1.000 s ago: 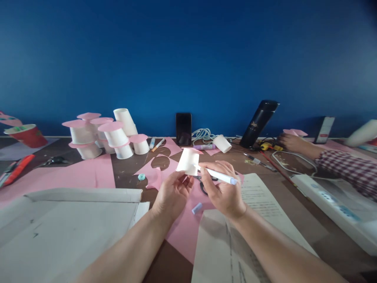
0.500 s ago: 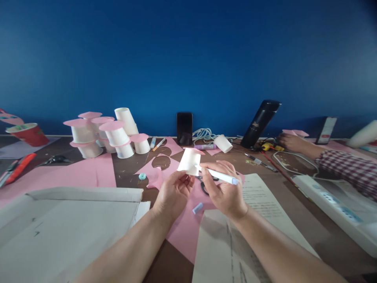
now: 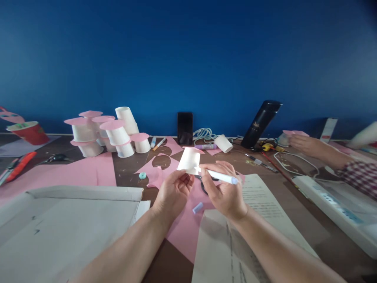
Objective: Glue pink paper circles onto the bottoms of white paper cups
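My left hand grips a white paper cup by its lower edge; a pink paper piece lies across the top of it. In my right hand is a white marker with a pale violet end, its tip at the right side of the cup. Whether the tip touches the cup I cannot tell. A loose violet marker cap rests on pink paper below my hands. Scissors show partly behind my right hand.
At the left stand stacked white cups with pink paper tops. A phone and a black bottle lean at the wall. A power strip and another person's hand are at right. A white box lid lies near left.
The other person's hand at the right has drawn back to the right, uncovering a cup with a pink top. My hands, the cup and the marker have hardly moved.
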The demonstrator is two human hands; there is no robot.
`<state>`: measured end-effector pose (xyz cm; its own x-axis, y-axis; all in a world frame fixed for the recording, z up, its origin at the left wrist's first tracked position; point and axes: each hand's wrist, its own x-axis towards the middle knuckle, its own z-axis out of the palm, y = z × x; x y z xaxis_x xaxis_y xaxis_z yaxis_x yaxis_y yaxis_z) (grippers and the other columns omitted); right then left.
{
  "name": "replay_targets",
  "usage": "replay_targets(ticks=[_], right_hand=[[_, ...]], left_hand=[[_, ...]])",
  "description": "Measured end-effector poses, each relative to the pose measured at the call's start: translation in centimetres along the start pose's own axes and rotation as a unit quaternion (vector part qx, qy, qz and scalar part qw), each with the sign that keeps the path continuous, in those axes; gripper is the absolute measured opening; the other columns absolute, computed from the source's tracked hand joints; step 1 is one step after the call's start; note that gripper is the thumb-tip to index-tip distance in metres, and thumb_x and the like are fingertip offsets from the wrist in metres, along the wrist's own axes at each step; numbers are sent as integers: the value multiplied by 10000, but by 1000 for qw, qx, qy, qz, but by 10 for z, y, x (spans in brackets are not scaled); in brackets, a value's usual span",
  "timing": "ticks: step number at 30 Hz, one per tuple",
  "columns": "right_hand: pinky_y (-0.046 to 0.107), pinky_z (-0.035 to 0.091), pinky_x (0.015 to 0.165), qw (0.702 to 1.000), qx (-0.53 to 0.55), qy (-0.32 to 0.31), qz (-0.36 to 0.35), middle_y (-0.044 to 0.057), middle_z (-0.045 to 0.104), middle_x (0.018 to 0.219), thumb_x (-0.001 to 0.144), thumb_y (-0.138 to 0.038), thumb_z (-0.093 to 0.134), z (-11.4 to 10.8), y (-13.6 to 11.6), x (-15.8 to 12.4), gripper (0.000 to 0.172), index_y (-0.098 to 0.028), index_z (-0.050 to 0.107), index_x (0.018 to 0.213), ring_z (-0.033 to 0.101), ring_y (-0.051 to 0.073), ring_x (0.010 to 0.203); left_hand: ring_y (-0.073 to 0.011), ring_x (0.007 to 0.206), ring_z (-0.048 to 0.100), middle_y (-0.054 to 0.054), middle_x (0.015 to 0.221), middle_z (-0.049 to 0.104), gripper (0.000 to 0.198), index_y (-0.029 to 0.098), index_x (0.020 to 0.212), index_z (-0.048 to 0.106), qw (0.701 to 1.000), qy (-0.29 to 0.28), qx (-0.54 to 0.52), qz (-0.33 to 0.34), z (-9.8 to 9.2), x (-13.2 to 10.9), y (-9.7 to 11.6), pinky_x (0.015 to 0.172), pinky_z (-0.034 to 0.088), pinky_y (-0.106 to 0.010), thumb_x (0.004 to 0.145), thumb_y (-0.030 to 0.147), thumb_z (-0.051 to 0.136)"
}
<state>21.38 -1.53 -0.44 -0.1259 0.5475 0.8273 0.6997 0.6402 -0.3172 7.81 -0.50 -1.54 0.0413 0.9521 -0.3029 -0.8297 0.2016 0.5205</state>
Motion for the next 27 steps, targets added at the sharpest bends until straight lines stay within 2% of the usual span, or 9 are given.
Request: replay_targets(ticks=[3,18,20,25,27], right_hand=[[410,432,917,1000,3,-14,7,19,737,862,867,-198,558,1,-1,-1,107,-208,640,934,671,183,810],[415,403,942,997,31,-59,33,-2,724,838,869,-193,532,-1,-4,-2,118,-212,643,908,656,173,792],[409,409,936,998,34,-46,30,0,723,828,863,-178,544,-1,-4,-1,117,-210,647,908,653,172,785],[388,452,863,998,47,48,16,27,715,843,838,-144,584,-7,-1,5,142,-198,647,954,638,183,804],[392,455,858,997,51,63,16,35,713,866,835,-134,587,-8,1,6,166,-199,645,976,633,189,827]], left_hand=[[-111,691,596,-64,749,633,50,100,729,636,999,-25,-17,-23,-1,1,0,722,519,-243,732,68,597],[-106,688,579,-49,723,600,73,117,692,606,999,-27,-27,-16,-4,3,2,720,525,-229,745,67,602],[-111,706,587,-60,753,614,78,118,709,614,999,-25,-32,-16,-4,2,2,722,535,-231,753,58,590],[-117,763,609,-77,831,636,83,120,756,621,999,-1,-49,-8,-4,2,1,768,549,-235,768,45,590],[-115,775,613,-73,834,638,92,119,777,625,999,-1,-48,-2,-4,3,0,793,547,-236,764,32,599]])
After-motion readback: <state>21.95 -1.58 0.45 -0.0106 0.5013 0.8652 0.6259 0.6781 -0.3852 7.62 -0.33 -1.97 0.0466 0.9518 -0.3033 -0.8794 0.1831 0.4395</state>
